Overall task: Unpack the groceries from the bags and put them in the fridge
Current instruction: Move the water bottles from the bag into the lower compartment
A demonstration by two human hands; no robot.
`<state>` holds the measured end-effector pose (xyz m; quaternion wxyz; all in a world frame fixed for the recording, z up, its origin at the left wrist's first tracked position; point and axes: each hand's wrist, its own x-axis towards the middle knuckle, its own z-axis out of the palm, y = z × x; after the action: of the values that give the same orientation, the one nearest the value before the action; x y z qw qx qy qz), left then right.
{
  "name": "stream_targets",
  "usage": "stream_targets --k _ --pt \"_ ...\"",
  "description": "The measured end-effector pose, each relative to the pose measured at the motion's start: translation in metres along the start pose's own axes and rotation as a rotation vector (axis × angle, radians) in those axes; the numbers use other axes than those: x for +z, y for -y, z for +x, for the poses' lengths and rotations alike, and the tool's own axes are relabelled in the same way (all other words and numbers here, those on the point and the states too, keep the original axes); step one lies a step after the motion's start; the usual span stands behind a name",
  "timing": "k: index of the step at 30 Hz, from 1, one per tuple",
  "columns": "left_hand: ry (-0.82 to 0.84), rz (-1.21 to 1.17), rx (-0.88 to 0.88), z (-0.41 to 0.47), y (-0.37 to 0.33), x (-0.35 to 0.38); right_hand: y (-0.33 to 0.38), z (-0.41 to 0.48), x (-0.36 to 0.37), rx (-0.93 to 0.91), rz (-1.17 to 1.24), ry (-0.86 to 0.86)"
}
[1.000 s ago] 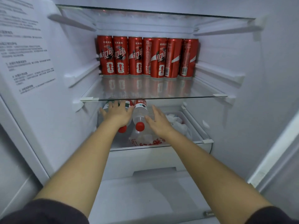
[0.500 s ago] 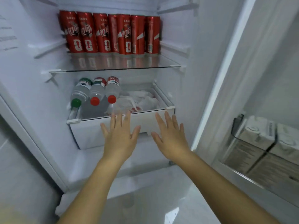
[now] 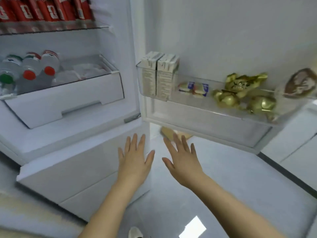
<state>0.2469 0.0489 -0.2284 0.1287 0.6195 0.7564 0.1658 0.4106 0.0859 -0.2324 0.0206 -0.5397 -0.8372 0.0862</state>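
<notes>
The fridge stands open. My left hand (image 3: 134, 159) and my right hand (image 3: 181, 160) hover outside it with fingers spread, holding nothing, in front of the lower compartment front (image 3: 72, 170). Red cans (image 3: 42, 11) line the glass shelf at top left. Three water bottles (image 3: 29, 69) lie in the white drawer (image 3: 68, 98) beside a white plastic bag (image 3: 82, 73). The door bin (image 3: 214, 107) holds two milk cartons (image 3: 159, 74), small blue-and-white packs (image 3: 193, 88), gold-wrapped items (image 3: 240, 93) and a brown-labelled item (image 3: 300, 83).
The open fridge door (image 3: 223, 40) fills the upper right. Pale glossy floor (image 3: 223, 194) lies below my hands. A tan object (image 3: 169, 132) sits on the floor behind the door's lower edge, partly hidden. White cabinets (image 3: 300, 143) stand at far right. A white shoe (image 3: 135, 232) shows at the bottom.
Both hands have drawn back out of the drawer and lowered, empty, in front of the fridge. My view has swung right and down, bringing the door bin into sight.
</notes>
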Motion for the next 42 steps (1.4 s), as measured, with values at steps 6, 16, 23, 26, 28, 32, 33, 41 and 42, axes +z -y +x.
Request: stream_targets --k 6,16,23,26,28,32,33,41,42 --pt "0.121 0.110 0.215 -0.053 -0.087 0.051 -0.066 -0.104 0.012 0.317 0.046 -0.071" --pt "0.391 0.221 0.659 -0.120 -0.220 0.141 -0.166 -0.261 0.030 0.942 0.137 -0.099" --pt "0.522 0.199 0.942 -0.150 -0.316 0.199 -0.222 -0.342 0.034 1.292 0.157 -0.151" --pt "0.558 0.181 1.083 -0.166 -0.364 0.219 -0.244 -0.381 0.032 1.472 0.189 -0.217" --pt "0.555 0.174 1.186 -0.178 -0.393 0.230 -0.256 -0.405 0.032 1.584 0.214 -0.252" --pt "0.562 0.164 1.373 -0.210 -0.435 0.243 -0.259 -0.448 0.034 1.750 0.240 -0.318" --pt "0.570 0.156 1.414 -0.220 -0.442 0.245 -0.258 -0.458 0.035 1.782 0.229 -0.322" --pt "0.654 0.080 1.630 -0.311 -0.468 0.258 -0.241 -0.541 0.049 1.982 0.207 -0.362" --pt "0.660 0.088 1.645 -0.324 -0.470 0.259 -0.238 -0.552 0.052 1.999 0.209 -0.373"
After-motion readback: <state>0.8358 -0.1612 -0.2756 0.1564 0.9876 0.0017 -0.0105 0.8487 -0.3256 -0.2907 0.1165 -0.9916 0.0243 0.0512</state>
